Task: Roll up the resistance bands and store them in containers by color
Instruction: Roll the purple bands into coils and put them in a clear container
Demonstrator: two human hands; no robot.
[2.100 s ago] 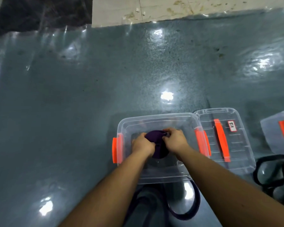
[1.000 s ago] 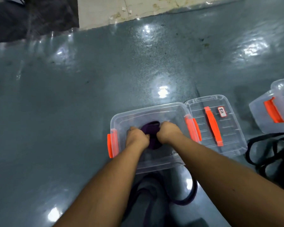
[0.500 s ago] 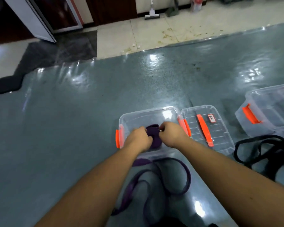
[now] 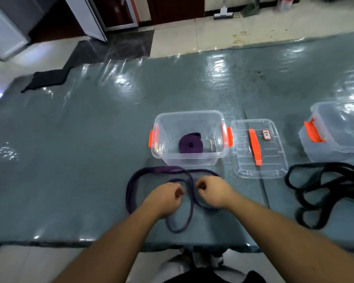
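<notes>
A person's two bare forearms reach forward over a glossy grey-green mat on the floor. The left hand (image 4: pixel 165 198) and right hand (image 4: pixel 212 192) hover close together, knuckles up, fingers curled loosely inward; neither plainly grips anything, though whether a fingertip touches the band beneath cannot be told. Directly under and around both hands lies a loose purple resistance band (image 4: pixel 131 193), sprawled in overlapping loops on the mat (image 4: pixel 70 160). Just beyond the hands stands an open clear container (image 4: pixel 189 160) with orange side latches, and inside it, on the bottom, rests a rolled purple band (image 4: pixel 190 143), coiled into a flat disc. Beside that container, forward and to the right of the right hand, lies its clear lid (image 4: pixel 274 158), flat on the mat, with an orange handle and a small label. Farther right sits a second clear container (image 4: pixel 339 139), and nearer than it, well to the right of the right hand, a tangle of black bands (image 4: pixel 323 193).
</notes>
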